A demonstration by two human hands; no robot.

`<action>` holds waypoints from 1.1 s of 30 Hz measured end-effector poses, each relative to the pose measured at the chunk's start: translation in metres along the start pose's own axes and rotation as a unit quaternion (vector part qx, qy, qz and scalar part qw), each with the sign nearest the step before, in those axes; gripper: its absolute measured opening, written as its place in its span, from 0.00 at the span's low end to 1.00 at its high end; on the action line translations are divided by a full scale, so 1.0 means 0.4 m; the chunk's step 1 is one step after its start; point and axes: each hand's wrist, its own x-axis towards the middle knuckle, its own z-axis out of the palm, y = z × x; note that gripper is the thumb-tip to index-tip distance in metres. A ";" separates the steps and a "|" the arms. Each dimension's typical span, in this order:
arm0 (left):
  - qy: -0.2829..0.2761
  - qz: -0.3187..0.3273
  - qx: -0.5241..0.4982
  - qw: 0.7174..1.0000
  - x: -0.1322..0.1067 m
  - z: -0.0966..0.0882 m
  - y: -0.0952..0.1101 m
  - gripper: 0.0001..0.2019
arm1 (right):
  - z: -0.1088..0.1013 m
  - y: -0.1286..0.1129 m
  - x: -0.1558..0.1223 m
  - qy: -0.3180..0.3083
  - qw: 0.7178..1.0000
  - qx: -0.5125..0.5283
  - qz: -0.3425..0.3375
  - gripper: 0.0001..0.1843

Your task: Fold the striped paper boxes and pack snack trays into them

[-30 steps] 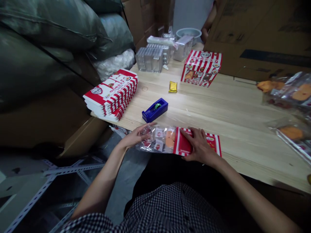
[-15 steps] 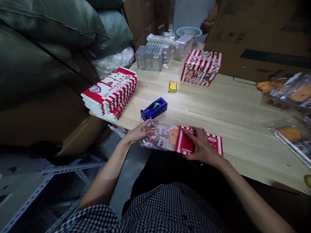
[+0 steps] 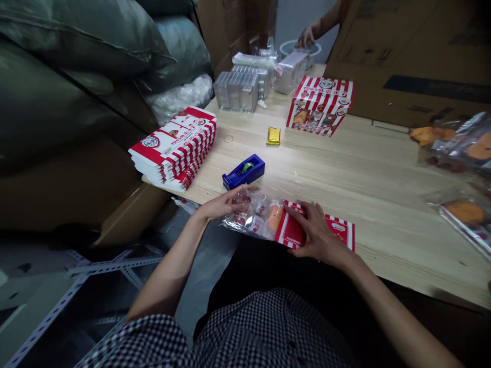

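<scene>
A flat red-and-white striped carton [image 3: 339, 232] lies at the near edge of the wooden table [image 3: 368, 168]. A clear plastic bag of small toy pieces [image 3: 255, 214] sticks out of its left end, partly inside. My left hand [image 3: 222, 204] pinches the bag's left end, fingers closed on the plastic. My right hand [image 3: 314, 230] lies on the carton and grips its open left end. A blue tape dispenser [image 3: 244, 171] sits just beyond my left hand.
A stack of flat striped cartons [image 3: 174, 148] sits at the table's left edge, an assembled striped box [image 3: 320, 106] and a gold packet [image 3: 273, 136] farther back. Clear plastic trays [image 3: 240, 91] stand behind. More toy bags [image 3: 460, 148] lie at right. Another person's hand [image 3: 307, 37] reaches a basin.
The bag has slid farther right into the carton under my left hand's push. At the back, another person's hand has come down to the basin.
</scene>
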 end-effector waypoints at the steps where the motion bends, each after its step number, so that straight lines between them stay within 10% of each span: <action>1: 0.009 0.000 0.002 1.000 0.005 0.004 -0.005 0.29 | -0.002 0.000 -0.001 0.001 1.000 0.004 0.008 0.58; 25: 0.057 -0.029 0.148 0.987 -0.021 -0.076 0.069 0.34 | -0.008 0.015 -0.011 -0.021 1.000 -0.014 0.018 0.66; 33: 0.010 -0.023 0.131 0.991 0.051 -0.052 0.044 0.28 | -0.015 0.004 -0.008 -0.027 1.000 0.001 0.009 0.66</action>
